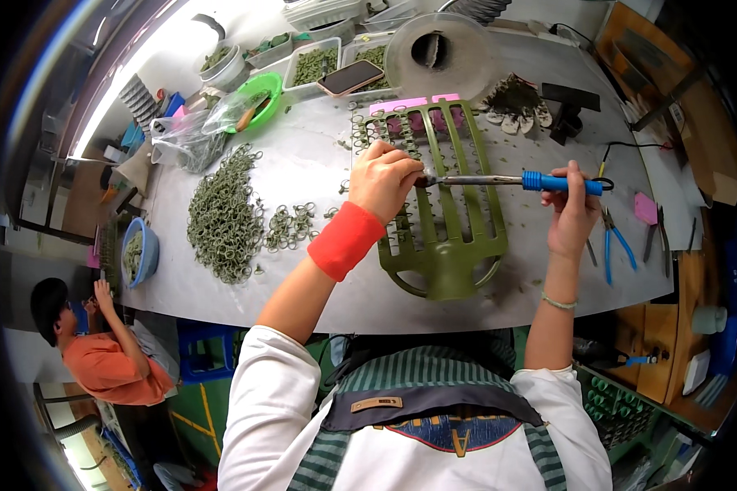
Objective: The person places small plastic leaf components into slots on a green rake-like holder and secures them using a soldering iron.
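My right hand point(571, 214) grips the blue handle of a soldering iron point(508, 180), its metal shaft pointing left across the frame. My left hand point(385, 182), with a red wristband, is closed in a pinch at the iron's tip. What the fingertips hold is too small to make out. Under both lies a dark green slotted frame point(450, 270) with long parallel bars, and small green rings line its left bars. Left of it are a big heap of green rings point(225, 217) and a smaller loose cluster point(291, 227). Pink blocks point(418, 105) sit at the frame's far end.
At the back stand clear tubs of green pieces point(313, 65), a phone point(350, 78), a green bowl point(262, 102) and a round duct hood point(401, 49). A stained glove point(517, 106), black stand point(569, 106) and blue-handled pliers point(618, 241) lie right. Another person point(115, 352) sits left.
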Action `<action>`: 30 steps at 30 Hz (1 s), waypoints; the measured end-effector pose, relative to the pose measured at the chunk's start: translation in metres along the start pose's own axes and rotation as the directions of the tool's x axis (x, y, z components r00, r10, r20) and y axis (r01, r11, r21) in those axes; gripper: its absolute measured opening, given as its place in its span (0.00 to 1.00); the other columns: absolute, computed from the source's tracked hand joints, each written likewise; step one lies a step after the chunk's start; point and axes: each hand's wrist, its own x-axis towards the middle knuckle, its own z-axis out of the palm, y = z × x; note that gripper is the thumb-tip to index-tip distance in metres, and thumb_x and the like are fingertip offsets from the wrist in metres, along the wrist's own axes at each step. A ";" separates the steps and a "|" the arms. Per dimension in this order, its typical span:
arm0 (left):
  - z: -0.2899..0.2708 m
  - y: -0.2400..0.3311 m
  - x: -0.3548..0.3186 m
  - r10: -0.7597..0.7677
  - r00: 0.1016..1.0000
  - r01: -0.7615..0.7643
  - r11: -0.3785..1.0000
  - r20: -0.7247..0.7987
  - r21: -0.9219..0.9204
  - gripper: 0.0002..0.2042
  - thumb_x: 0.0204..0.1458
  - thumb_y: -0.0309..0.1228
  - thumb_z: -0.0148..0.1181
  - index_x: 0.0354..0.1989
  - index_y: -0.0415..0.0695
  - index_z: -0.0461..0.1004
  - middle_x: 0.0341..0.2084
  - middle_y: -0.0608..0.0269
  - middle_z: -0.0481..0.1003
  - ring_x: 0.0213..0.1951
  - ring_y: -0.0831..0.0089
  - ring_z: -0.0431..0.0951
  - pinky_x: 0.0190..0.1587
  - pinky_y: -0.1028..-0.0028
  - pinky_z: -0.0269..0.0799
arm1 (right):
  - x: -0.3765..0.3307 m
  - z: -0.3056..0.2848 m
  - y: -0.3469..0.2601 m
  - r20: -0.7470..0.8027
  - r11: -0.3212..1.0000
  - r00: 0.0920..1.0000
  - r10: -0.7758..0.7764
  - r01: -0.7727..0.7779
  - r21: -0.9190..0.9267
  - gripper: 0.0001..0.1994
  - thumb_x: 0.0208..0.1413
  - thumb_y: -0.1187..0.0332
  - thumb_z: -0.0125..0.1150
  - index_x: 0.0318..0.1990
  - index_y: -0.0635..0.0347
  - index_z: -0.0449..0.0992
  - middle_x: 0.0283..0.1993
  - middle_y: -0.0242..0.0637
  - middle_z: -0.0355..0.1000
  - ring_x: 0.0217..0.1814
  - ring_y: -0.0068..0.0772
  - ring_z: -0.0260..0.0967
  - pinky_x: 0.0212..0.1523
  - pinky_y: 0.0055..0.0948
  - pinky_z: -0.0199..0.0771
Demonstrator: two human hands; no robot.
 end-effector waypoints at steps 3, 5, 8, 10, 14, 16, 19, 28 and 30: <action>-0.001 0.001 0.000 -0.013 1.000 0.013 1.000 0.013 0.013 0.05 0.40 0.27 0.67 0.27 0.48 0.81 0.28 0.71 0.78 0.35 0.68 0.72 0.41 0.70 0.72 | -0.002 -0.001 -0.004 0.013 1.000 1.000 -0.015 0.015 -0.008 0.13 0.56 0.62 0.61 0.28 0.64 0.76 0.26 0.36 0.74 0.18 0.23 0.69 0.19 0.20 0.69; -0.003 0.001 -0.001 -0.021 1.000 0.021 1.000 0.012 0.023 0.05 0.39 0.27 0.67 0.27 0.48 0.81 0.28 0.71 0.78 0.36 0.68 0.72 0.41 0.69 0.72 | -0.001 -0.006 -0.011 0.022 0.999 0.999 -0.027 0.027 -0.022 0.13 0.56 0.63 0.60 0.28 0.64 0.76 0.26 0.37 0.74 0.17 0.22 0.68 0.19 0.20 0.68; -0.007 -0.009 0.001 0.068 0.998 -0.069 0.997 0.012 0.041 0.05 0.43 0.27 0.66 0.31 0.47 0.81 0.27 0.71 0.78 0.32 0.73 0.74 0.37 0.74 0.72 | 0.003 -0.013 -0.016 0.011 0.999 0.999 -0.033 0.033 -0.022 0.12 0.56 0.63 0.60 0.28 0.64 0.76 0.26 0.38 0.74 0.16 0.22 0.67 0.18 0.20 0.67; -0.011 -0.033 -0.002 -0.440 0.894 0.346 0.800 -0.087 -0.490 0.03 0.49 0.26 0.64 0.32 0.43 0.78 0.25 0.70 0.77 0.27 0.80 0.73 0.31 0.79 0.71 | 0.003 -0.018 -0.017 -0.005 1.000 1.000 -0.023 0.023 -0.014 0.12 0.56 0.63 0.61 0.27 0.64 0.76 0.26 0.38 0.74 0.16 0.22 0.67 0.18 0.19 0.67; -0.029 -0.101 -0.042 -0.606 0.784 0.621 0.768 0.137 -0.158 0.06 0.47 0.26 0.66 0.29 0.38 0.75 0.20 0.63 0.76 0.25 0.79 0.76 0.30 0.77 0.72 | 0.002 -0.019 -0.019 0.008 1.000 1.000 -0.016 0.016 -0.006 0.12 0.55 0.63 0.62 0.27 0.63 0.76 0.26 0.37 0.74 0.16 0.22 0.67 0.17 0.19 0.67; -0.021 -0.099 -0.057 -0.551 0.782 0.586 0.809 0.291 -0.043 0.07 0.43 0.29 0.67 0.25 0.40 0.76 0.22 0.55 0.77 0.27 0.62 0.78 0.32 0.68 0.73 | 0.001 -0.018 -0.019 0.016 1.000 1.000 -0.007 0.007 -0.002 0.12 0.55 0.63 0.62 0.27 0.63 0.76 0.25 0.37 0.73 0.16 0.22 0.67 0.17 0.19 0.66; -0.015 -0.095 -0.071 -0.510 0.818 0.463 0.859 0.266 0.221 0.08 0.43 0.31 0.66 0.26 0.39 0.76 0.24 0.53 0.77 0.29 0.58 0.77 0.35 0.65 0.73 | -0.001 -0.016 -0.020 0.014 1.000 1.000 -0.019 0.020 -0.012 0.12 0.55 0.62 0.62 0.27 0.63 0.75 0.25 0.37 0.73 0.16 0.22 0.67 0.17 0.18 0.66; -0.058 -0.037 -0.035 -0.507 0.816 0.564 0.598 0.277 -0.569 0.06 0.47 0.21 0.63 0.34 0.38 0.79 0.30 0.62 0.78 0.31 0.75 0.78 0.35 0.79 0.74 | -0.004 -0.019 -0.024 -0.009 0.999 1.000 -0.028 0.028 -0.031 0.12 0.55 0.62 0.62 0.27 0.63 0.76 0.26 0.37 0.74 0.17 0.22 0.68 0.19 0.20 0.68; -0.051 -0.010 -0.024 -0.376 0.878 0.479 0.690 0.296 -0.543 0.07 0.49 0.20 0.62 0.36 0.37 0.79 0.34 0.63 0.77 0.34 0.78 0.77 0.37 0.80 0.74 | -0.004 -0.021 -0.020 0.000 0.999 1.000 -0.029 0.029 -0.036 0.12 0.55 0.62 0.62 0.27 0.63 0.76 0.27 0.37 0.74 0.17 0.23 0.69 0.19 0.20 0.69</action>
